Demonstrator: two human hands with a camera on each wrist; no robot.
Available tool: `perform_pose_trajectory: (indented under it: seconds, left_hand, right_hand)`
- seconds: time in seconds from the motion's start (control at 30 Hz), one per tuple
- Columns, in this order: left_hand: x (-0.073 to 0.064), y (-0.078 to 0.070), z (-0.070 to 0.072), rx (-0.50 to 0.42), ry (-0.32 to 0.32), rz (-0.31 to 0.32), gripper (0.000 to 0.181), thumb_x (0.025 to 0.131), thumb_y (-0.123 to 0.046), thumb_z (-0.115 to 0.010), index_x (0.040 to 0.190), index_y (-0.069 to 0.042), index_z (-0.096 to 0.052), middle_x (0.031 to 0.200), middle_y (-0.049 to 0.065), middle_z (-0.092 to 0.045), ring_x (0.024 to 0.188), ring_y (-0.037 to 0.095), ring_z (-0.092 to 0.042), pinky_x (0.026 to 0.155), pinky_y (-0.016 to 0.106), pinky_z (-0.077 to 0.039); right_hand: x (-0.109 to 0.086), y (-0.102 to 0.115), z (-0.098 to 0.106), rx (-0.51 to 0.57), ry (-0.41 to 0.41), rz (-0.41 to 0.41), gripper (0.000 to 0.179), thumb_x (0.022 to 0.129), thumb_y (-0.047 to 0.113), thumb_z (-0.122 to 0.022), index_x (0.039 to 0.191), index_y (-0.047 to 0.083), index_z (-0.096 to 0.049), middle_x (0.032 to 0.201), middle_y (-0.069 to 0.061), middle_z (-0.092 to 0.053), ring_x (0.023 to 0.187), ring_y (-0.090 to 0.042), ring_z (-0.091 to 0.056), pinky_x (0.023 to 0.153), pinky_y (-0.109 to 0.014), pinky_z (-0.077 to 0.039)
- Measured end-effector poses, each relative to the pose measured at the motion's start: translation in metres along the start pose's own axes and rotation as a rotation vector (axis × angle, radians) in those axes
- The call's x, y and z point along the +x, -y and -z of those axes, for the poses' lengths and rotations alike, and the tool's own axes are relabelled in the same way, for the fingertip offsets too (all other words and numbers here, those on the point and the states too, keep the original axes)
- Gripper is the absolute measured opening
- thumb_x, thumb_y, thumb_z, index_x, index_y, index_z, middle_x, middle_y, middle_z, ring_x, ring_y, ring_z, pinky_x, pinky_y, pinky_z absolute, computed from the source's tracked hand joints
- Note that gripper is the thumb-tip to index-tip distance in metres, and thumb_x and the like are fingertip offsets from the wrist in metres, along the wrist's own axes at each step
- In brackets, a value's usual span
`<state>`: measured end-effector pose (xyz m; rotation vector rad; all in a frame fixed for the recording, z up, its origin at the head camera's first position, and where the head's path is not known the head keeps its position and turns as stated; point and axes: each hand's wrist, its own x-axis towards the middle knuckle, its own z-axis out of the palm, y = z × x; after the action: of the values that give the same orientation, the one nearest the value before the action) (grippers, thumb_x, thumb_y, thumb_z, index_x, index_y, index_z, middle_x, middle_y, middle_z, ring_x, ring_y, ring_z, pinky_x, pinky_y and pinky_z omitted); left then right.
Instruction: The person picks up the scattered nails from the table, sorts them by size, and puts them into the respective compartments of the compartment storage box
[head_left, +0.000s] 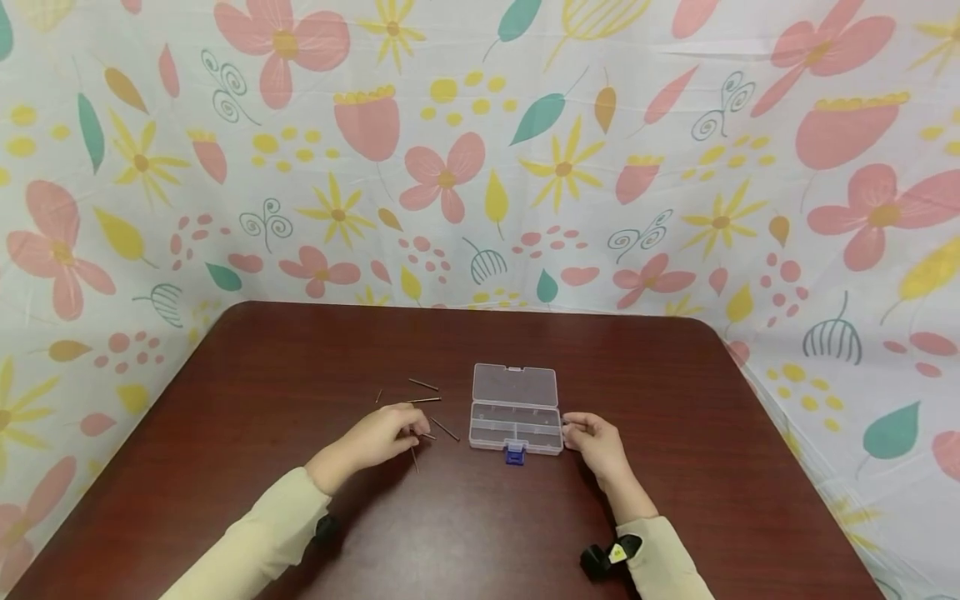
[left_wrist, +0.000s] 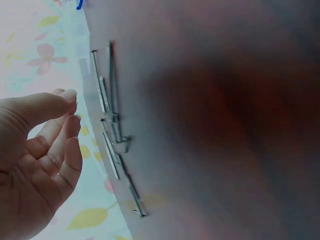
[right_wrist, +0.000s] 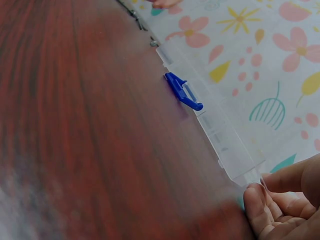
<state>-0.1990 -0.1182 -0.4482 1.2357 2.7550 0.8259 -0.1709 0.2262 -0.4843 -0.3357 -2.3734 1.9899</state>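
Note:
Several thin metal nails (left_wrist: 112, 90) lie scattered on the tabletop to the left of a clear plastic box (head_left: 516, 447). My left hand (head_left: 386, 433) is low over these nails, its fingers loosely bent. In the left wrist view nothing shows between the left thumb and fingertips, and the nails lie beyond them. The box stands with its lid (head_left: 514, 386) folded back, showing divided compartments and a blue latch (right_wrist: 182, 92) hanging at the front. At the box's right end, my right hand (head_left: 597, 446) pinches the corner between thumb and finger.
The dark red-brown wooden table (head_left: 637, 358) has rounded far corners. Behind it hangs a white cloth (head_left: 450, 108) printed with flowers and leaves. A black wrist strap (head_left: 611, 557) sits at the right sleeve.

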Motion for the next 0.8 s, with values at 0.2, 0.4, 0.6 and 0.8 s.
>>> perform_pose_trajectory:
  seconds: [0.2,0.4,0.6,0.8]
  left_hand:
    - [-0.011,0.006,-0.006,-0.006,0.066,0.037,0.013,0.082,-0.001,-0.069,0.092,-0.008,-0.066,0.091,0.001,-0.063,0.077,0.011,-0.059,0.069,0.023,-0.05]
    - [-0.016,0.009,-0.012,0.009,0.085,0.022,0.014,0.081,-0.002,-0.071,0.09,-0.011,-0.066,0.09,-0.001,-0.061,0.073,0.007,-0.056,0.066,0.022,-0.048]
    - [-0.016,0.007,-0.016,0.101,0.069,-0.006,0.012,0.082,-0.002,-0.07,0.086,-0.013,-0.065,0.087,-0.003,-0.059,0.075,0.008,-0.057,0.067,0.023,-0.049]
    - [-0.015,0.002,-0.021,0.299,0.051,-0.068,0.017,0.085,-0.008,-0.068,0.078,-0.017,-0.055,0.078,-0.008,-0.047,0.068,0.004,-0.045,0.057,0.018,-0.04]
  right_hand:
    - [0.001,-0.002,0.001,-0.004,-0.001,0.009,0.029,0.088,-0.011,-0.048,0.116,-0.018,-0.054,0.088,-0.012,-0.067,0.069,0.0,-0.059,0.066,-0.015,-0.051]
    - [0.0,-0.003,0.002,-0.023,0.009,0.011,0.029,0.089,-0.01,-0.049,0.116,-0.018,-0.054,0.09,-0.014,-0.067,0.07,-0.001,-0.058,0.066,-0.015,-0.051]
    - [-0.001,-0.003,0.002,-0.014,0.009,0.014,0.03,0.089,-0.009,-0.049,0.117,-0.018,-0.053,0.091,-0.014,-0.066,0.071,0.0,-0.058,0.066,-0.015,-0.051]
    - [-0.002,-0.001,0.002,-0.018,0.005,0.014,0.03,0.089,-0.01,-0.049,0.117,-0.018,-0.054,0.092,-0.016,-0.067,0.071,-0.001,-0.058,0.066,-0.015,-0.051]
